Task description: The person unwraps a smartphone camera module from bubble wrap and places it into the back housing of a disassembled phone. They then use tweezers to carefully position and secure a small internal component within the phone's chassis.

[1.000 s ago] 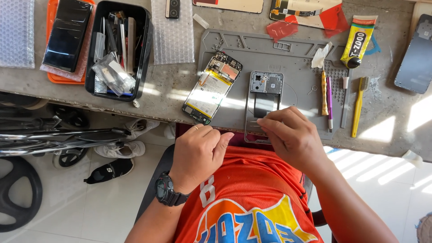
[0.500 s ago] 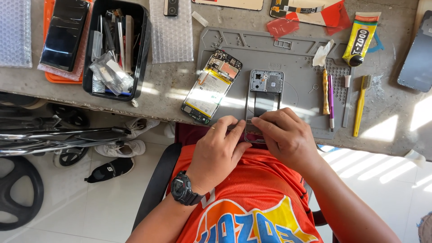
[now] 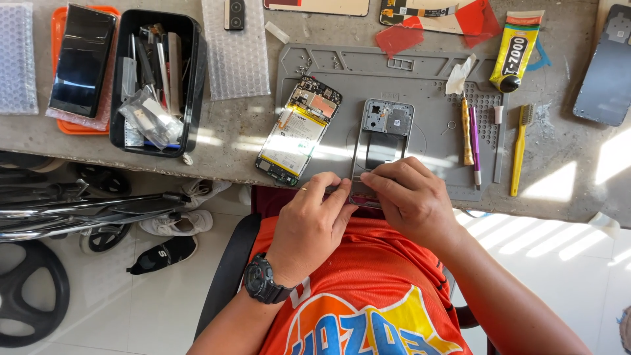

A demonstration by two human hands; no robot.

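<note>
Both hands were down at the near edge of the grey work mat [image 3: 420,72], and it was tight work there: the left hand [image 3: 312,223] had its fingertips pinched in on the bottom end of the phone mid-frame [image 3: 381,141], and the right hand [image 3: 411,200] was curled over the same end from the other side, fingers closed on the frame's lower rail. Whether a small tool sat between those fingertips could not be told; the knuckles hid it. The frame itself lay flat on the mat, its camera end pointing away from the person, its bottom end right at the bench edge [image 3: 539,204]. That was the worry: with so little mat under that end, a slip could have tipped the frame off into the lap. It was a thin open rectangle, too, so a hard squeeze from both sides could have bent the rail. Just beside it to the left, the opened phone with its battery [image 3: 296,131] lay bare-boarded and tilted, close enough for a stray wrist to nudge. The loose screws [image 3: 303,66] at the mat's top corner looked easy to scatter.
</note>
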